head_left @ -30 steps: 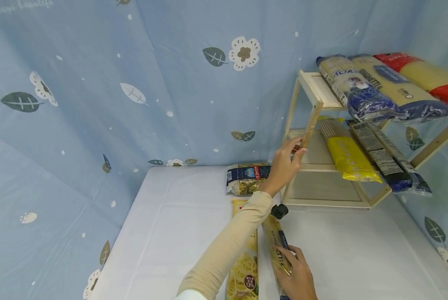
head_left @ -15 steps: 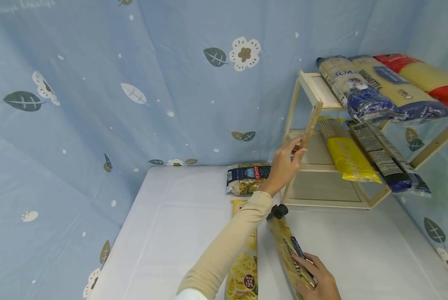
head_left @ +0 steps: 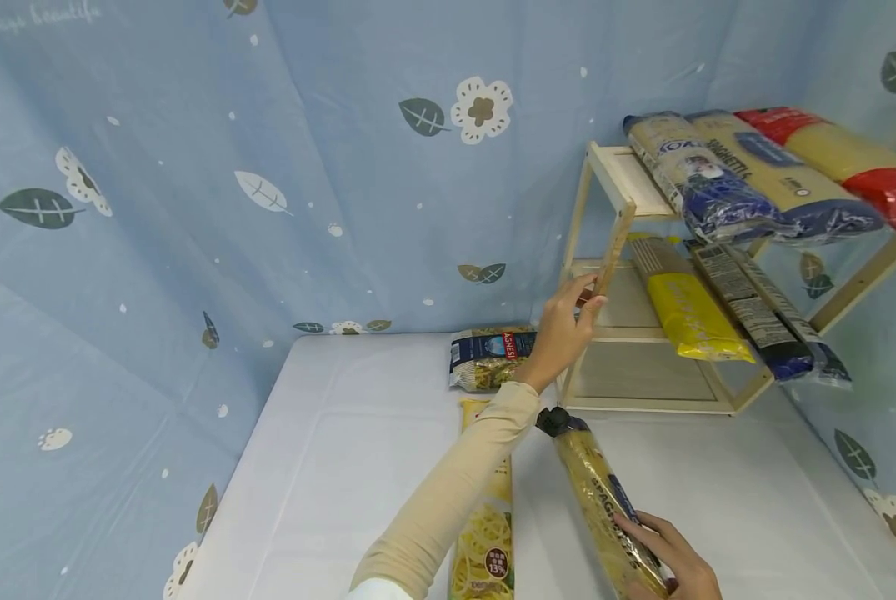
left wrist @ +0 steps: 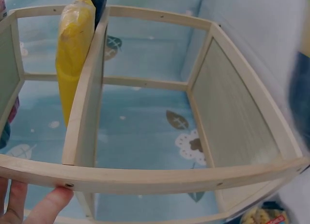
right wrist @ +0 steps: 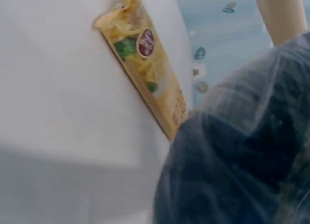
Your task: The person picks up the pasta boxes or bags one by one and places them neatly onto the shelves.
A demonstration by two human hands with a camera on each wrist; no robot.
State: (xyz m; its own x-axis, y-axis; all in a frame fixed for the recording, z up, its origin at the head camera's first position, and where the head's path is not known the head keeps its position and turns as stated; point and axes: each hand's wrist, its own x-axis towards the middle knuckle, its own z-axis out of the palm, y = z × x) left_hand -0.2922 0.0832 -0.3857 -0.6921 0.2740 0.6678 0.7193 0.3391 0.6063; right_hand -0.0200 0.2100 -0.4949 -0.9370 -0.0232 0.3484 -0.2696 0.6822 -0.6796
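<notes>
My left hand [head_left: 568, 329] pinches the front left post of a small wooden shelf rack [head_left: 646, 336]; in the left wrist view its fingers [left wrist: 51, 204] lie against the pale wooden bar. At the lower right of the head view, my right hand [head_left: 680, 562] grips a long clear bag of spaghetti [head_left: 593, 492] with dark blue ends and label. That bag slants, its far end pointing toward the rack's foot. Its dark blue plastic end [right wrist: 232, 151] looms large in the right wrist view, where the hand itself is hidden.
Left of the spaghetti lies a long yellow noodle pack [head_left: 485, 533]. An Agnesi pasta bag [head_left: 485, 362] sits by the back curtain, partly behind my left arm. The rack's middle tier bears a yellow pack [head_left: 691, 312] and dark packs [head_left: 751, 304]; several spaghetti bags [head_left: 785, 171] fill its top.
My right hand has moved right, carrying the spaghetti bag away from the yellow noodle pack. The bag now slants more and shows more of its length. My left hand keeps its place on the post.
</notes>
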